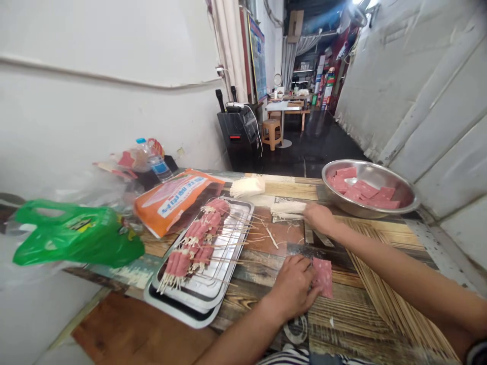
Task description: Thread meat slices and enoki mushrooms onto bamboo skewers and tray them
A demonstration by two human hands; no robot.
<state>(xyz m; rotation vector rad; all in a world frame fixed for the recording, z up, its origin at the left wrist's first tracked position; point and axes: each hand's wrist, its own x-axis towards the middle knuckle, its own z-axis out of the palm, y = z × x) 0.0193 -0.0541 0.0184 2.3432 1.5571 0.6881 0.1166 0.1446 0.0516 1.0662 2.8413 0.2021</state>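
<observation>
My left hand (293,285) is low over the table, its fingers curled at the left edge of a square pink meat slice (323,278) lying flat on the wood. Farther back, my right hand (318,219) has its fingers closed at the right end of a bunch of white enoki mushrooms (288,210); the fingertips are partly hidden. Another enoki bunch (247,187) lies behind it to the left. On a metal tray (228,253) rest several skewered rolls (207,228) of pink meat around enoki, their sticks pointing right.
A steel bowl (380,209) at the back right holds more meat slices. Loose wooden skewers (391,284) lie beneath my right forearm. An orange package (175,200), a green plastic bag (79,233) and a water bottle (158,165) occupy the left. Stray enoki strands lie mid-table.
</observation>
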